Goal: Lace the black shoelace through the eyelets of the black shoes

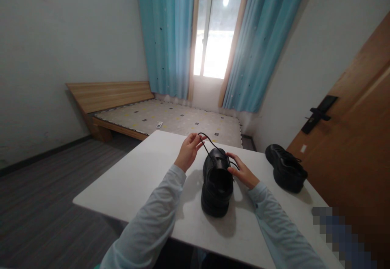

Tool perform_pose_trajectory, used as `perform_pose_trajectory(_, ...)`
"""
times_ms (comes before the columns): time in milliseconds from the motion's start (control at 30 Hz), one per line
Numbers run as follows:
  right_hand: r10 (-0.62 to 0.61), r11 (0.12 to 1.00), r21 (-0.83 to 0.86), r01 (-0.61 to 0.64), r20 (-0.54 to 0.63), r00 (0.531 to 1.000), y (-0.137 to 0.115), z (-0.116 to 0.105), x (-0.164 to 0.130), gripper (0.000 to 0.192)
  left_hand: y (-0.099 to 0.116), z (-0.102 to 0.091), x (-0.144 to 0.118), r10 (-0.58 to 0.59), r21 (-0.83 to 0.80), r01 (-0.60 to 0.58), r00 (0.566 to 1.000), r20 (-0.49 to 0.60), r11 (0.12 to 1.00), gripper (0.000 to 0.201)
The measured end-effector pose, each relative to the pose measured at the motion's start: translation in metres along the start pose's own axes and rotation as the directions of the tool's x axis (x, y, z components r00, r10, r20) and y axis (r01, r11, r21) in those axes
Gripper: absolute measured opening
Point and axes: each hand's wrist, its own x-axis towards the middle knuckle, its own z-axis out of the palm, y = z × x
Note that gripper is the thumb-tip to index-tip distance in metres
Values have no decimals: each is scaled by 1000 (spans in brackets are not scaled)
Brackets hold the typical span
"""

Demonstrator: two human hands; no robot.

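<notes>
Your left hand (189, 150) is pinching the black shoelace (210, 144) and holding it up above the black shoe (216, 183), which is standing on the white counter (137, 179). Your right hand (242, 173) is gripping the shoe's right side; a second shoe (285, 168) is lying well apart.

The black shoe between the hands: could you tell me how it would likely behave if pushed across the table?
The black shoe would probably slide rather than tip, since its thick, broad sole sits flat on the white table. It looks fairly stiff, holding its shape. Its lace is floppy, drawn up by the left hand.
</notes>
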Motion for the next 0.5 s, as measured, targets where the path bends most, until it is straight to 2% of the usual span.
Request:
perform_pose_trajectory(200,-2,1000,-8,2,-1,1000,-6,0,-1,71,6,-2,-1,63,-136,-65,998,-18,989,26)
perform_pose_trajectory(333,6,1000,-25,-7,-6,1000,-10,0,0,77,7,-1,-2,49,-98,-48,999,12,994,27)
perform_pose_trajectory(433,18,998,-60,-19,-23,1000,-11,0,1,81,7,-3,-2,68,136,-75,996,57,988,26)
perform_pose_trajectory(500,12,995,-101,-15,-36,999,-11,0,1,79,7,-4,-2,93,411,-138,987,127,901,23)
